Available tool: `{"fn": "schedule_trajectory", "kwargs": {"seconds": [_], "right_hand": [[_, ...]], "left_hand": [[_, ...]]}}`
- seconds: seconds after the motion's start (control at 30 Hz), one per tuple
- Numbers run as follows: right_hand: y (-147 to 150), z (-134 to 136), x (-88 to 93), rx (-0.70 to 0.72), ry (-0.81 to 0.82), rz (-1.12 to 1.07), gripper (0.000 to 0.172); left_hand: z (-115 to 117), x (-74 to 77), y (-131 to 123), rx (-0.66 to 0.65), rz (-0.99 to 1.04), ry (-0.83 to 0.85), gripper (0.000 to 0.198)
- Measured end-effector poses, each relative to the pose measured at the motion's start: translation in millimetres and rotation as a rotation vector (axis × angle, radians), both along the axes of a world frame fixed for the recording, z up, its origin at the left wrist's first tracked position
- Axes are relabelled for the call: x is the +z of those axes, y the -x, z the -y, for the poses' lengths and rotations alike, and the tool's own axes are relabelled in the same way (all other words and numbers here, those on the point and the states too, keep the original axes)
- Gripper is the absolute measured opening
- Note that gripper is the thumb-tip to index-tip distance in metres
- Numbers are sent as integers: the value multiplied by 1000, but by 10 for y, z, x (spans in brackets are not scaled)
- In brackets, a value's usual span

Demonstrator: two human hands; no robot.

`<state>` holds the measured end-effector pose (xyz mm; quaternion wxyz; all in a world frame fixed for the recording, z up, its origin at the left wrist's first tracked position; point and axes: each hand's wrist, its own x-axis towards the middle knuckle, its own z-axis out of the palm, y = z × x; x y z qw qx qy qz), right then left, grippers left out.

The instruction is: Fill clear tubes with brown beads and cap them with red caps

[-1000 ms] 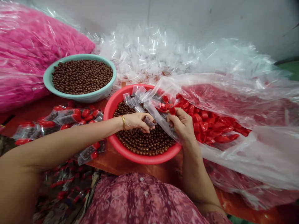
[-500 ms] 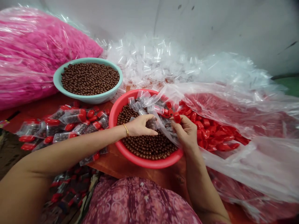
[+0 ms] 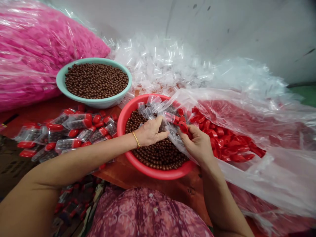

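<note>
My left hand, with a gold bangle at its wrist, reaches over the red basin. Its thumb and fingers close around a small clear plastic container, mostly covered by the hand. Brown balls fill the basin beneath. Pinched in my right hand is a red cap, held at the basin's right side over the plastic sheet. Close by, clear tubes and a few red caps rest on the balls. The cap and the container are apart.
A light-blue basin of brown balls stands at the back left, beside a bag of pink pieces. Filled, red-capped containers lie at left. Loose red caps spill from a plastic bag at right. Clear containers heap behind.
My right hand has shifted slightly right and down in view, and the red cap in it has turned and sits a little lower. My left hand has moved slightly right, still holding the clear container.
</note>
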<state>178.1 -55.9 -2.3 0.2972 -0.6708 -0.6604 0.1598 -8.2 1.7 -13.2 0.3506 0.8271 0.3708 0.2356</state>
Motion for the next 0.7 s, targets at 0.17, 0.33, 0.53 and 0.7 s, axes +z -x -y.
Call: {"fn": "schedule_trajectory", "kwargs": {"seconds": [0.17,0.33,0.53,0.7], "right_hand": [[-39,-206,-62,77,315,619,24],[21,-274,-120,130,362,757,30],[-56,-252,-170,-2,342,588,25],[-51,-248,-48,-5,138,-325,28]], "left_hand": [[25,31,10,-111,273,68,24],[12,17,0,40,374,178,23],[7,-4,10,98,283,153,25],[18,17,-11,114,246,186,20]]}}
